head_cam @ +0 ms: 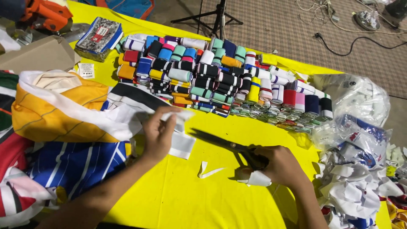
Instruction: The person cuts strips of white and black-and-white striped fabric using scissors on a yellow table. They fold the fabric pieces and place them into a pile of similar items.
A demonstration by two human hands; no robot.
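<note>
My left hand (157, 135) pinches the edge of a white fabric strip (181, 136) that runs from a yellow and white garment (59, 110) piled at the left. My right hand (280, 166) grips black scissors (220, 142), fingers through the handles, blades open and pointing left toward the strip. A small white fabric scrap (256, 179) sits under my right hand, and a thin curled offcut (208, 171) lies on the yellow table cover (178, 199) between my hands.
Many rolled striped fabric bands (212, 76) in several colours stand in rows at the back. Clear plastic bags (356, 110) and a heap of white scraps (360, 191) lie right. Striped garments (63, 165) pile up left. A cardboard box (38, 53) and an orange tool (46, 15) sit far left.
</note>
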